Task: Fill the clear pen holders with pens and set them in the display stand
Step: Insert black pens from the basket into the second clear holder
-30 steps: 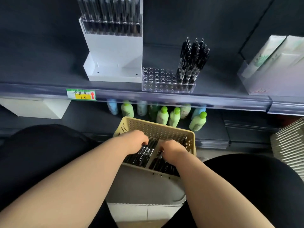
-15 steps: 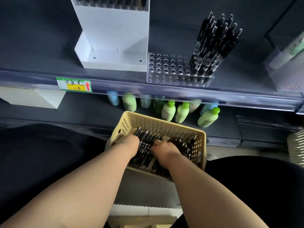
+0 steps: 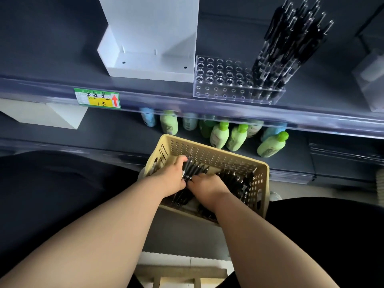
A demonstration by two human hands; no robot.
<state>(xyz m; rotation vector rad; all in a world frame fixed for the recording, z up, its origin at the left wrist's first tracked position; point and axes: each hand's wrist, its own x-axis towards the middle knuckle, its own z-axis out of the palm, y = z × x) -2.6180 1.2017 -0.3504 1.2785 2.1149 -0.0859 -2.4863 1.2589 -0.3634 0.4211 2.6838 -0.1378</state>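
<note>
Gathering step | left hand grips pen bundle in basket at 6 o'clock | right hand buried, I cannot tell its grip | next: I'd lift to clear holder at 1 o'clock, empty holes.

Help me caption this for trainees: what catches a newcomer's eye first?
Both hands meet low at centre in the beige perforated plastic basket: the left hand grips a bundle of black pens, the right hand beside it. On the shelf above, a clear acrylic pen holder holds standing black pens only at its right end, beside the white display stand.
</note>
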